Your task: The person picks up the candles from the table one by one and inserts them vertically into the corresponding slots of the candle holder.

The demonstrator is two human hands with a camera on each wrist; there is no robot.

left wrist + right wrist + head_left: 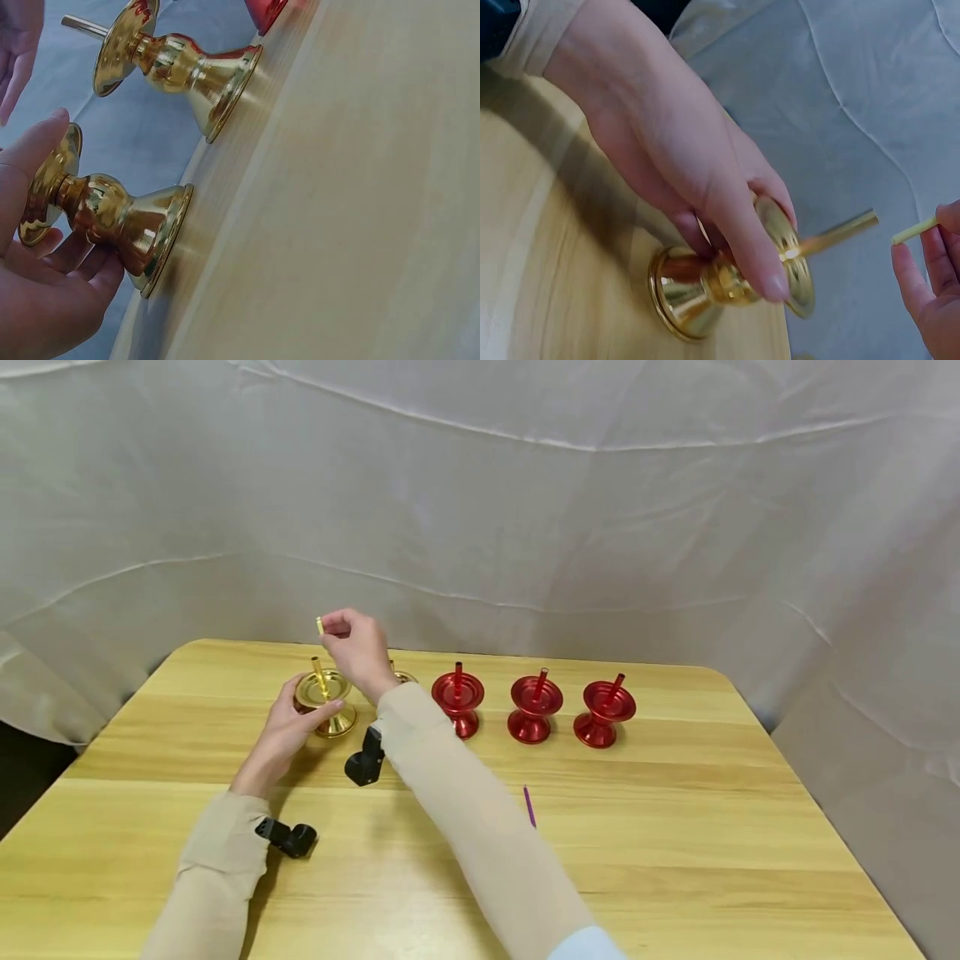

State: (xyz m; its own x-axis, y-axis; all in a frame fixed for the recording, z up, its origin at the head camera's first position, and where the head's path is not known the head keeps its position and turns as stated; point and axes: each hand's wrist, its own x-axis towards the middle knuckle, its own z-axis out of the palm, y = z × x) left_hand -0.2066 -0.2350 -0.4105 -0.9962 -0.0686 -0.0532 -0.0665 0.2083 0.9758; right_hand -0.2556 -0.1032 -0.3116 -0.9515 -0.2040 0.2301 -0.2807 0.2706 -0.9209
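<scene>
Near the table's back left, my left hand (pixel 279 735) holds a gold candle holder (pixel 339 722) with a flared dish, waisted stem and upright tube. In the left wrist view, thumb and fingers wrap around the gold candle holder (pixel 101 202) below its dish. My right hand (pixel 362 647) pinches a thin pale yellow stick (pixel 319 626) above that holder. Seen by the right wrist camera, the yellow stick (pixel 915 230) points toward the tube (pixel 844 232), a gap between them. A second gold candle holder (pixel 172 64) stands alongside, mostly covered by my right hand in the head view.
To the right, three red candle holders (pixel 467 723), each with a tube, stand in a row along the back of the wooden table (pixel 712 827). A thin purple stick (pixel 529 806) lies in front of them, beside my right sleeve. Grey cloth (pixel 480 527) hangs behind the table.
</scene>
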